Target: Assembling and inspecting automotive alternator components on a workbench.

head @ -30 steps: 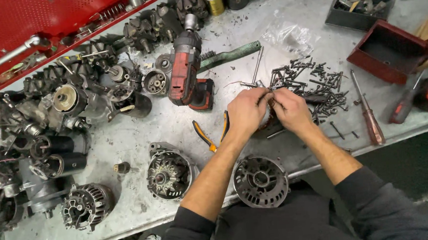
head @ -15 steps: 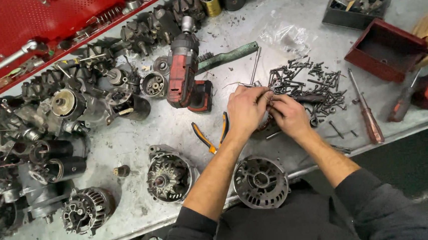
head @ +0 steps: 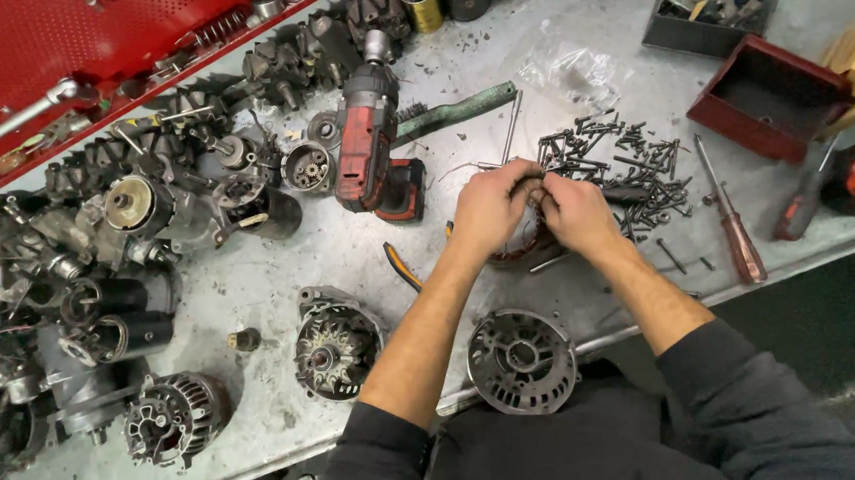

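Observation:
My left hand (head: 488,206) and my right hand (head: 574,212) meet fingertip to fingertip over the middle of the metal bench (head: 279,270). Both pinch thin wire ends that rise from a stator ring with copper windings (head: 515,254). The ring lies under my palms and is mostly hidden. What exactly sits between my fingertips is too small to tell. A pile of dark screws and bolts (head: 633,160) lies just right of my right hand. Pliers with orange handles (head: 401,268) rest left of my left wrist.
A red cordless drill (head: 371,144) lies behind my left hand, with a green bar (head: 454,113) beside it. Alternator housings (head: 521,361) (head: 335,349) sit near the front edge. Left is heaped with motor parts (head: 100,283). Right: a red-handled screwdriver (head: 738,238), red tray (head: 769,96), dark bin (head: 712,5).
My hands stay pressed together over the stator ring, with only small finger movement. The view has shifted slightly.

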